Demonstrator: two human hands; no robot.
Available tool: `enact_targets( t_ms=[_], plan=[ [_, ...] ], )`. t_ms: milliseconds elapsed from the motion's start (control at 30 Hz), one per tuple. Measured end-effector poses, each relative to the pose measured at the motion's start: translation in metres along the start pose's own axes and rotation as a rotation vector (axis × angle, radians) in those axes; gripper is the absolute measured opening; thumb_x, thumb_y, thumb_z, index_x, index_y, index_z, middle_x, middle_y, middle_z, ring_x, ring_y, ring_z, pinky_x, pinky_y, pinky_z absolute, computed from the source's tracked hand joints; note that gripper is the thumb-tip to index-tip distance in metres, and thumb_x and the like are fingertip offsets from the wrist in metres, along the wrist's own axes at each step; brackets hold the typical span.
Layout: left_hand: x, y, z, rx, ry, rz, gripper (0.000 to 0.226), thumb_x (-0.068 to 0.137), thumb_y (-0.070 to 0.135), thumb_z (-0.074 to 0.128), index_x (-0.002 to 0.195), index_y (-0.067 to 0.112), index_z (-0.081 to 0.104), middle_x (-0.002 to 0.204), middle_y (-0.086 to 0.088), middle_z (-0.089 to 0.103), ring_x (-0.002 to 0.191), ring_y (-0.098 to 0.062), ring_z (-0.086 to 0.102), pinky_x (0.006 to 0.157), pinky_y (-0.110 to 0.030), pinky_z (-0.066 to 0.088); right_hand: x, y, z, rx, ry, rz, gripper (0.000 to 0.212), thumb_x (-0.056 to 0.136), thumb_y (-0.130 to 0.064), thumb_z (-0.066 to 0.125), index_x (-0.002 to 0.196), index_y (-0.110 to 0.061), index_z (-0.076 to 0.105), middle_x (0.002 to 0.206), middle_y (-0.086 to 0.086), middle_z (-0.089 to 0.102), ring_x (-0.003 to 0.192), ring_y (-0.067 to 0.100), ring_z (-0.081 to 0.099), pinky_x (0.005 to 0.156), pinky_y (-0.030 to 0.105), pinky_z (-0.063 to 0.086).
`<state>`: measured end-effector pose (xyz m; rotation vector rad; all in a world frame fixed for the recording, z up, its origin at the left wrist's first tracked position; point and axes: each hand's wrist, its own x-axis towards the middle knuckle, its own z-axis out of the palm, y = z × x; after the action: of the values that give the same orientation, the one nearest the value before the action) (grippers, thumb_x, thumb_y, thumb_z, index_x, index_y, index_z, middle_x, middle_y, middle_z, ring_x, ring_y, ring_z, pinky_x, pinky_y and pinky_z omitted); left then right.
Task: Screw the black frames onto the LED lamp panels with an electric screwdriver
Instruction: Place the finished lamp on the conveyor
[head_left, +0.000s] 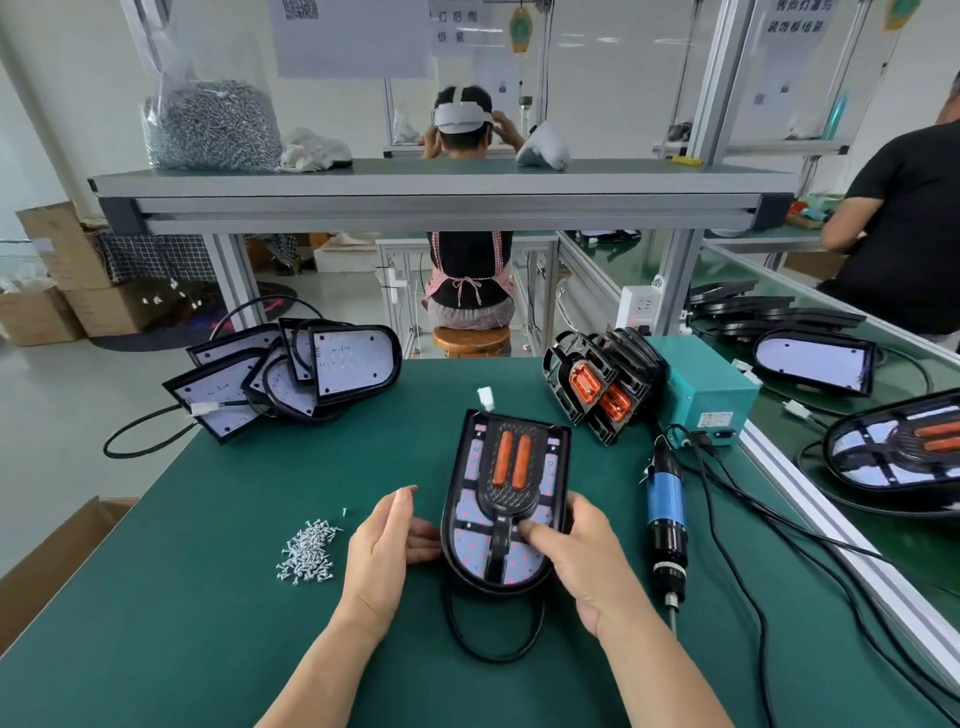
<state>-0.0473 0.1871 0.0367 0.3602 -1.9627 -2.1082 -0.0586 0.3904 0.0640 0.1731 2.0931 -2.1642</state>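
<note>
An LED lamp panel (470, 564) lies on the green mat in front of me, with a black frame (511, 506) holding two orange lenses laid on top. My left hand (382, 545) touches the panel's left edge with straight fingers. My right hand (576, 551) grips its right edge, thumb pressing on the frame. A pile of small silver screws (309, 551) lies to the left. The blue and black electric screwdriver (665, 514) lies on the mat to the right, untouched.
Bare LED panels (291, 374) with cables are stacked at the back left, black frames (602, 384) at the back right beside a teal power box (706, 395). Finished lamps lie on the conveyor (893, 447) at right. Two people work beyond the shelf.
</note>
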Motion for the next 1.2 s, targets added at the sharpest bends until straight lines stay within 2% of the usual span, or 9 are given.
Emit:
enact_targets(
  t_ms=[100,267,433,533,600,700,867,1100,1200],
  plan=[
    [0.0,-0.001,-0.002,0.034,-0.01,0.005,0.026,0.107,0.032,0.044,0.111,0.019,0.066,0.078,-0.019,0.074,0.073,-0.033,0.075,0.066,-0.03,0.058,0.001,-0.008,-0.013,0.054,0.067,-0.061,0.031,0.086,0.006,0.072,0.108,-0.015,0.067,0.097,-0.004,0.079,0.091,0.013,0.075,0.075,0.024,0.056],
    [0.001,-0.007,-0.003,0.117,-0.022,0.044,0.021,0.104,0.028,0.053,0.103,0.015,0.069,0.077,-0.014,0.075,0.072,-0.029,0.076,0.071,-0.034,0.057,-0.002,-0.019,-0.041,0.116,0.159,-0.157,0.027,0.086,0.001,0.074,0.106,-0.017,0.069,0.098,-0.006,0.079,0.092,0.012,0.073,0.074,0.021,0.053],
    [0.004,-0.012,-0.005,0.159,-0.018,0.049,0.017,0.103,0.027,0.055,0.103,0.017,0.069,0.078,-0.011,0.076,0.073,-0.026,0.076,0.066,-0.027,0.061,-0.005,-0.028,-0.078,0.17,0.267,-0.208,0.028,0.088,0.002,0.071,0.11,-0.015,0.069,0.102,0.0,0.079,0.097,0.021,0.074,0.086,0.038,0.056],
    [0.006,-0.014,-0.006,0.188,-0.016,0.061,0.016,0.102,0.028,0.057,0.103,0.017,0.069,0.078,-0.01,0.077,0.074,-0.026,0.077,0.072,-0.035,0.062,-0.005,-0.033,-0.106,0.197,0.35,-0.234,0.028,0.089,0.001,0.071,0.112,-0.015,0.068,0.103,-0.001,0.078,0.095,0.019,0.074,0.083,0.036,0.055],
    [0.007,-0.015,-0.006,0.193,-0.014,0.069,0.016,0.102,0.027,0.057,0.102,0.017,0.069,0.077,-0.01,0.077,0.074,-0.027,0.077,0.071,-0.033,0.063,-0.004,-0.037,-0.126,0.224,0.431,-0.252,0.027,0.089,0.001,0.07,0.11,-0.017,0.067,0.099,-0.003,0.078,0.091,0.018,0.072,0.081,0.033,0.055],
    [0.007,-0.014,-0.005,0.179,-0.011,0.069,0.015,0.102,0.023,0.058,0.101,0.014,0.069,0.076,-0.012,0.076,0.072,-0.029,0.076,0.065,-0.026,0.063,-0.005,-0.043,-0.155,0.246,0.534,-0.28,0.024,0.09,0.0,0.07,0.106,-0.019,0.066,0.094,-0.006,0.077,0.083,0.012,0.069,0.067,0.024,0.049],
    [0.005,-0.011,-0.005,0.185,-0.016,0.083,0.014,0.101,0.02,0.059,0.101,0.011,0.069,0.076,-0.013,0.076,0.07,-0.028,0.077,0.057,-0.022,0.06,-0.011,-0.051,-0.206,0.326,0.706,-0.298,0.027,0.091,0.004,0.067,0.113,-0.012,0.064,0.105,0.006,0.072,0.094,0.022,0.067,0.082,0.035,0.052],
    [0.003,-0.007,-0.002,0.18,-0.045,0.098,0.018,0.101,0.014,0.056,0.106,0.0,0.066,0.079,-0.024,0.074,0.076,-0.038,0.074,0.054,-0.02,0.059,-0.011,-0.043,-0.27,0.393,0.929,-0.332,0.033,0.094,-0.004,0.067,0.123,-0.015,0.055,0.115,0.005,0.065,0.097,0.019,0.06,0.072,0.024,0.044],
    [0.001,0.0,-0.001,0.179,-0.131,0.069,0.019,0.104,0.007,0.049,0.109,-0.009,0.058,0.091,-0.032,0.068,0.083,-0.04,0.068,0.051,-0.018,0.057,-0.01,-0.038,-0.298,0.419,0.999,-0.329,0.031,0.096,-0.005,0.066,0.119,-0.02,0.052,0.114,0.004,0.063,0.091,0.015,0.06,0.079,0.025,0.046]
  ],
)
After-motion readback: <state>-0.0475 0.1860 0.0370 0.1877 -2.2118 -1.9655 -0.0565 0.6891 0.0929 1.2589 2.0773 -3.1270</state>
